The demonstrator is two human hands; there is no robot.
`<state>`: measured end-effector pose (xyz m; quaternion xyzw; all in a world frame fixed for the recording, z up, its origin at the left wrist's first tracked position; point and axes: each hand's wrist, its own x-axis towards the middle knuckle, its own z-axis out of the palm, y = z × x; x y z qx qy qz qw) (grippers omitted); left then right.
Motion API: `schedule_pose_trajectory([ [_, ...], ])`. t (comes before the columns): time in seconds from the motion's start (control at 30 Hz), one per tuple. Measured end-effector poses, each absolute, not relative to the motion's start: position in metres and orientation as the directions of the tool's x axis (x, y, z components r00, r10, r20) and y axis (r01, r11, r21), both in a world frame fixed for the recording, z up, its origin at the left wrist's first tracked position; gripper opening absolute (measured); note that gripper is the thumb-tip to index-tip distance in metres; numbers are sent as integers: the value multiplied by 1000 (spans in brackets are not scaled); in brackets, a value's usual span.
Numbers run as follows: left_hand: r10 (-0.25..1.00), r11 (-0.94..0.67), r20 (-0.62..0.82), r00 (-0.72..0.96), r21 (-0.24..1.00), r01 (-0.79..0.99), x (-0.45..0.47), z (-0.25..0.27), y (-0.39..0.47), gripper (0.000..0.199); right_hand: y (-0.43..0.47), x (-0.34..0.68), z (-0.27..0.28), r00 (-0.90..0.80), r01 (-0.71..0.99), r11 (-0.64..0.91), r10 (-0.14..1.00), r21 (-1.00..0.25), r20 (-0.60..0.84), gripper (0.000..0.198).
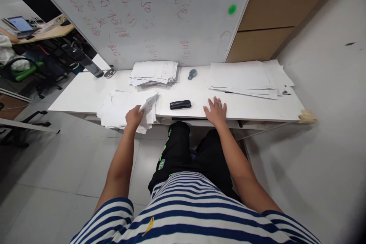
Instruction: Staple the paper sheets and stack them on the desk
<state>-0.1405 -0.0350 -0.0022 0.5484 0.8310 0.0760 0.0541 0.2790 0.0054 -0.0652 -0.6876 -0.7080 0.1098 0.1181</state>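
Observation:
My left hand (134, 117) grips the lifted edge of a sheet of paper (149, 106) on the near left stack of papers (114, 109); that stack juts over the table's front edge. Fingers spread, my right hand (216, 112) lies flat on the white table (197, 93) and holds nothing. Between the two hands rests a black stapler (180, 104). Farther back are a second stack of papers (154, 71) and a small bluish-grey object (192, 74) whose kind I cannot make out. To the right of my right hand spreads a wide pile of papers (240, 75).
A whiteboard (128, 15) with red writing and brown boxes (265, 4) stand behind the table. A dark bottle (85, 61) leans at the back left, near a round metallic item (109, 73). Beyond it, a person's arm (8, 34) shows by a laptop (20, 24).

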Motion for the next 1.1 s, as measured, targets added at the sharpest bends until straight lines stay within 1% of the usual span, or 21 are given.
schedule_pose_trajectory([
  [0.07,904,409,18,-427,256,876,-139,-3,-35,38,5,278,-64,-27,948,32,999,-316,19,66],
  [0.1,909,389,29,-415,294,873,-139,-5,-35,38,5,278,-64,-26,949,31,999,-315,21,66],
  [0.17,943,295,45,-331,354,888,-140,-9,-34,38,4,277,-63,-23,949,30,999,-312,24,66],
  [0.23,972,204,26,-232,393,897,-144,-14,-33,45,4,278,-63,-24,951,30,999,-309,21,66],
  [0.3,983,177,-26,-182,405,897,-149,-18,-33,60,5,278,-63,-30,952,31,1000,-303,7,66],
  [0.37,988,154,-70,-138,368,917,-153,-19,-35,75,5,278,-63,-37,955,34,999,-295,-6,67],
  [0.4,991,129,-80,-108,334,934,-154,-19,-36,78,5,279,-63,-39,956,35,999,-291,-9,67],
  [0.47,994,94,-84,-74,260,961,-153,-16,-37,75,5,279,-63,-41,956,37,999,-290,-7,67],
  [0.57,989,134,-85,-120,185,974,-149,-10,-39,70,5,279,-65,-38,954,38,999,-297,5,67],
  [0.63,982,174,-106,-159,158,972,-147,-5,-39,69,6,279,-66,-38,952,40,999,-303,12,67],
  [0.77,972,194,-162,-172,129,973,-149,5,-33,68,5,279,-67,-38,948,43,999,-317,22,66],
  [0.87,966,202,-187,-177,122,972,-155,13,-27,61,4,278,-69,-35,940,48,998,-339,43,66],
  [0.97,958,249,-178,-226,123,961,-160,23,-24,41,7,280,-70,-31,927,54,997,-372,69,64],
  [1.03,952,298,-115,-282,160,941,-158,33,-28,34,9,281,-70,-26,908,60,996,-415,87,62],
  [1.1,944,321,-13,-329,260,911,-145,45,-39,32,7,279,-66,0,855,53,995,-516,102,60],
])
